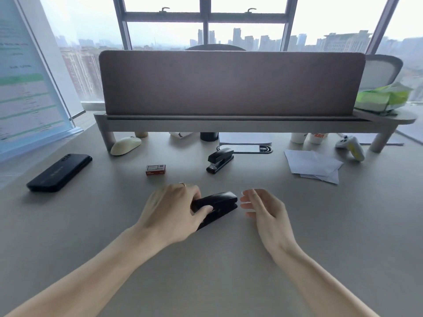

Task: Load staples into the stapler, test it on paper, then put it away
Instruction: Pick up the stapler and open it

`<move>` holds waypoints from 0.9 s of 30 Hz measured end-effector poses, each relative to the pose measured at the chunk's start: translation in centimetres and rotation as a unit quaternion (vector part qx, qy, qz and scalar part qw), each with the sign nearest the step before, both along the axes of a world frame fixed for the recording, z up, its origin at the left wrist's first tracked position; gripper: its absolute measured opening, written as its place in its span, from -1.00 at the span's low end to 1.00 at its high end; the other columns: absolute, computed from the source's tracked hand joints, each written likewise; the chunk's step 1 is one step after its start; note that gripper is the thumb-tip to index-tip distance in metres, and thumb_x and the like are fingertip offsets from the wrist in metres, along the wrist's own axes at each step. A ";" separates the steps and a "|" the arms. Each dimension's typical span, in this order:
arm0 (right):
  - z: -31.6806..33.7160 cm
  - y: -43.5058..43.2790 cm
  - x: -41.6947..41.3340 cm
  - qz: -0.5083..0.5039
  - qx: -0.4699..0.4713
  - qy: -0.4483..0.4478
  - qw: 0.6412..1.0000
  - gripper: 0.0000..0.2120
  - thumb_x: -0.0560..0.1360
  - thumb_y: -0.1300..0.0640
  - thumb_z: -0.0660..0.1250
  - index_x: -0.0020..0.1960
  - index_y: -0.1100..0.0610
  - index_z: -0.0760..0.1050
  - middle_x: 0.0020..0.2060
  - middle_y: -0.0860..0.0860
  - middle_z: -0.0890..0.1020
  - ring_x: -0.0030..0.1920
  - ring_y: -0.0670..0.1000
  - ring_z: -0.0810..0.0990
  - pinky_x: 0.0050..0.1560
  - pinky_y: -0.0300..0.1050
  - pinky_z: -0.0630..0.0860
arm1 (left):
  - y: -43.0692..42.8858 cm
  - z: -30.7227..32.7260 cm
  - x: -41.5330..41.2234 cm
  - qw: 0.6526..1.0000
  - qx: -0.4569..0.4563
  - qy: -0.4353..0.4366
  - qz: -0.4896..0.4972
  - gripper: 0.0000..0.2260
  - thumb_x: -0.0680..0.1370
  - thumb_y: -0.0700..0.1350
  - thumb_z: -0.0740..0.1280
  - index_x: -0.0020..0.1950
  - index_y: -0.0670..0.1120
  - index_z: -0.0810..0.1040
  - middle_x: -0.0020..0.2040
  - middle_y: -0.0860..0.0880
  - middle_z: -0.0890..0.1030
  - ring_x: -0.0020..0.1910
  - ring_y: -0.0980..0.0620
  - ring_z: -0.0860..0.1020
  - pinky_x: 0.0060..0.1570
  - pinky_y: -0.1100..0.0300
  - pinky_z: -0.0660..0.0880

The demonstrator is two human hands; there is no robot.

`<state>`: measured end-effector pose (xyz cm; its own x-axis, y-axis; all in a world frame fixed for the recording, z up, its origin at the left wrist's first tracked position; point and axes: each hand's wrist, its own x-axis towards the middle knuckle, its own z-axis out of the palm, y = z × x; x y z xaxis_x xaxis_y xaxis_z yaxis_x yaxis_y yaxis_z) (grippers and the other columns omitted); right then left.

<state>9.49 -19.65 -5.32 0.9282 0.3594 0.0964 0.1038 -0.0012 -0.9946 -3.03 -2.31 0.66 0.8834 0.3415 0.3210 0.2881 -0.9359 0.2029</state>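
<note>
A black stapler lies closed on the grey desk in front of me, its nose pointing right. My left hand grips its rear end, thumb on the side. My right hand hovers just right of the nose with fingers apart, holding nothing. A small red and white staple box sits farther back on the desk. A second black stapler rests behind it, slightly ajar. Loose white paper sheets lie at the right.
A black phone lies at the left. A cream mouse, cups and a white game controller sit under the desk shelf with its grey divider panel. A green tissue pack tops the shelf at right.
</note>
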 end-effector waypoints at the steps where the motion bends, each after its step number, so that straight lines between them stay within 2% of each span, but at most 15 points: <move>1: -0.1 0.0 -0.8 0.006 -0.006 -0.009 1.000 -0.76 0.71 0.05 0.31 -0.02 0.06 0.71 -0.14 -0.07 0.79 -0.06 -0.14 0.75 0.02 -0.15 0.62 | -0.4 -0.3 -0.4 1.000 0.009 0.001 0.000 -0.67 0.52 0.31 0.35 -0.07 0.06 0.61 -0.17 0.11 0.66 -0.14 0.02 0.62 -0.11 0.12 0.55; 5: -0.5 -1.0 -2.3 0.012 -0.030 -0.037 0.999 -0.77 0.71 0.03 0.31 -0.02 0.00 0.71 -0.12 -0.10 0.78 -0.01 -0.09 0.75 0.12 -0.05 0.64 | -0.7 0.0 -1.2 0.993 0.110 0.000 -0.038 -0.50 0.56 0.41 0.15 -0.13 0.02 0.58 -0.21 0.08 0.63 -0.19 -0.04 0.60 -0.10 0.07 0.51; 7: -0.6 -1.5 -2.5 0.005 -0.023 -0.034 0.999 -0.76 0.72 0.05 0.30 -0.03 0.03 0.71 -0.14 -0.07 0.78 -0.05 -0.10 0.74 0.11 -0.07 0.65 | 0.4 1.2 -0.5 0.983 0.146 -0.038 -0.103 -0.59 0.64 0.24 0.10 -0.05 0.01 0.59 -0.12 0.06 0.65 -0.14 -0.06 0.62 -0.05 0.04 0.48; 8: -0.6 -1.7 -2.5 0.001 -0.019 -0.029 0.999 -0.75 0.72 0.07 0.30 -0.04 0.05 0.70 -0.16 -0.05 0.77 -0.07 -0.10 0.74 0.10 -0.11 0.64 | 1.4 2.0 0.0 0.970 0.189 -0.037 -0.148 -0.77 0.63 0.06 0.20 0.06 0.01 0.61 -0.01 0.04 0.67 -0.07 -0.07 0.63 -0.02 0.03 0.49; 9: -0.6 -1.9 -2.6 -0.003 -0.014 -0.024 1.000 -0.74 0.72 0.07 0.29 -0.05 0.07 0.70 -0.16 -0.03 0.77 -0.08 -0.09 0.73 0.08 -0.14 0.64 | 2.4 2.7 0.6 0.948 0.246 -0.027 -0.200 -0.76 0.55 -0.14 0.31 0.20 0.03 0.61 0.12 0.02 0.66 0.00 -0.09 0.64 0.00 0.02 0.52; 10: -0.6 -1.9 -2.6 -0.005 -0.010 -0.023 1.000 -0.73 0.73 0.08 0.29 -0.05 0.09 0.70 -0.17 -0.02 0.76 -0.08 -0.08 0.73 0.07 -0.16 0.64 | 3.4 3.1 1.5 0.916 0.311 -0.004 -0.253 -0.52 0.44 -0.30 0.38 0.32 0.04 0.58 0.25 -0.01 0.64 0.08 -0.10 0.64 0.04 0.00 0.55; 11: -0.6 -1.9 -2.6 -0.007 -0.009 -0.025 1.000 -0.73 0.73 0.08 0.29 -0.05 0.10 0.70 -0.16 0.00 0.76 -0.08 -0.07 0.72 0.08 -0.14 0.64 | 3.9 3.2 2.3 0.883 0.358 0.025 -0.303 -0.38 0.40 -0.39 0.37 0.40 0.06 0.54 0.35 -0.04 0.60 0.16 -0.12 0.63 0.09 -0.03 0.58; 12: -0.8 -1.9 -2.6 -0.009 -0.011 -0.029 0.999 -0.73 0.73 0.07 0.28 -0.04 0.10 0.70 -0.15 0.02 0.76 -0.08 -0.05 0.73 0.09 -0.10 0.65 | 3.6 3.1 3.0 0.852 0.396 0.045 -0.340 -0.36 0.44 -0.41 0.31 0.44 0.07 0.51 0.42 -0.05 0.56 0.23 -0.13 0.61 0.15 -0.03 0.57; 14: -1.0 -1.9 -2.5 -0.013 -0.020 -0.037 0.999 -0.72 0.73 0.06 0.27 -0.04 0.09 0.69 -0.13 0.05 0.77 -0.06 -0.02 0.73 0.15 -0.01 0.65 | 2.2 2.3 4.0 0.805 0.426 0.082 -0.406 -0.49 0.53 -0.38 0.19 0.38 0.05 0.53 0.47 -0.02 0.52 0.32 -0.10 0.56 0.25 -0.02 0.52; 16: -1.1 -1.8 -2.3 -0.016 -0.025 -0.041 0.999 -0.71 0.74 0.04 0.26 -0.05 0.07 0.68 -0.13 0.02 0.77 -0.05 -0.03 0.73 0.17 0.02 0.64 | 1.4 1.4 4.8 0.786 0.430 0.103 -0.431 -0.69 0.54 -0.33 0.32 0.18 0.01 0.61 0.36 0.03 0.62 0.32 -0.06 0.57 0.26 0.02 0.51; 18: -1.1 -1.7 -2.2 -0.018 -0.018 -0.043 0.999 -0.68 0.74 0.04 0.24 -0.06 0.09 0.68 -0.15 -0.02 0.77 -0.07 -0.05 0.73 0.17 0.03 0.65 | 1.3 1.5 5.1 0.801 0.407 0.090 -0.430 -0.81 0.50 -0.29 0.42 0.02 -0.02 0.64 0.12 0.06 0.71 0.22 -0.03 0.62 0.20 0.06 0.54; 20: -1.1 -1.8 -2.1 -0.018 -0.005 -0.042 0.999 -0.65 0.75 0.02 0.22 -0.05 0.11 0.68 -0.14 -0.03 0.77 -0.06 -0.04 0.72 0.16 0.03 0.65 | 1.1 2.2 4.9 0.843 0.360 0.097 -0.388 -0.92 0.52 -0.19 0.43 -0.03 -0.03 0.60 -0.04 0.04 0.70 0.08 -0.06 0.64 0.09 0.05 0.55; 22: -1.2 -1.9 -2.0 -0.009 -0.006 -0.043 0.999 -0.63 0.76 -0.02 0.19 -0.03 0.09 0.69 -0.10 -0.05 0.77 -0.03 -0.07 0.73 0.21 0.03 0.64 | 0.5 3.0 3.9 0.896 0.274 0.151 -0.316 -0.85 0.59 0.01 0.41 0.09 0.00 0.52 -0.01 0.04 0.65 0.00 -0.08 0.60 -0.03 0.05 0.50; 24: -1.0 -2.2 -2.2 0.018 -0.014 -0.050 0.998 -0.64 0.74 -0.11 0.21 0.01 0.04 0.69 -0.05 -0.08 0.77 0.04 -0.09 0.73 0.25 -0.01 0.61 | -0.2 3.1 2.7 0.935 0.153 0.216 -0.235 -0.71 0.60 0.14 0.36 0.23 0.04 0.42 0.08 0.04 0.63 0.02 -0.09 0.60 -0.04 0.03 0.52; 27: -0.2 -2.9 -2.9 0.101 -0.049 -0.074 0.991 -0.69 0.58 -0.21 0.29 0.11 -0.05 0.67 0.04 -0.14 0.77 0.12 -0.16 0.71 0.19 -0.18 0.55 | -1.2 2.6 1.3 0.945 0.058 0.250 -0.204 -0.70 0.62 0.16 0.34 0.19 0.04 0.34 0.05 0.04 0.60 0.00 -0.10 0.58 0.00 -0.04 0.56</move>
<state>6.64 -22.50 -5.55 0.8150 0.5503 0.1815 0.2559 -0.0608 -0.9648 -1.70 -3.51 3.26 0.9850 -0.0728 -0.1564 -0.0694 -0.9972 0.0271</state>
